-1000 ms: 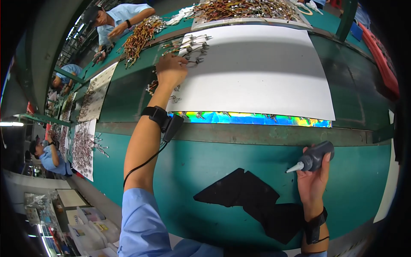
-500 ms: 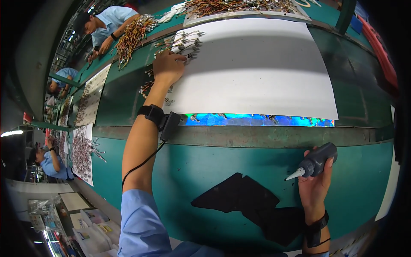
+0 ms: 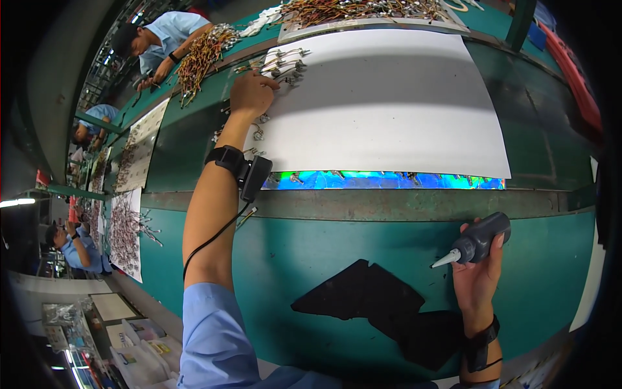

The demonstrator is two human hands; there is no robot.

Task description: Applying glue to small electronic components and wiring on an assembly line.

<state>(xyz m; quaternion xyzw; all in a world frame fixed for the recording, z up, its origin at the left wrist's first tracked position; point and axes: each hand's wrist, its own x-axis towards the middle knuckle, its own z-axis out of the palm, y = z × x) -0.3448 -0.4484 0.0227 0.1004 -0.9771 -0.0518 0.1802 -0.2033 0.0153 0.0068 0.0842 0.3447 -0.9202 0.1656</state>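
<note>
Grey btl (image 3: pixel 483 238), contents hidden, gripped: R hand (image 3: pixel 477 279) | L hand (image 3: pixel 252 94) nr wires (image 3: pixel 299 65), grip unclear

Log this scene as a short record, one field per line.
Left hand: at small wired parts on the left edge of the white sheet; grip unclear
Right hand: holding a dark bottle, pale nozzle pointing left
Black piece: lying on the green bench, left of the right hand
Shiny strip: along the sheet's near edge
Far side: heap of wires
</note>
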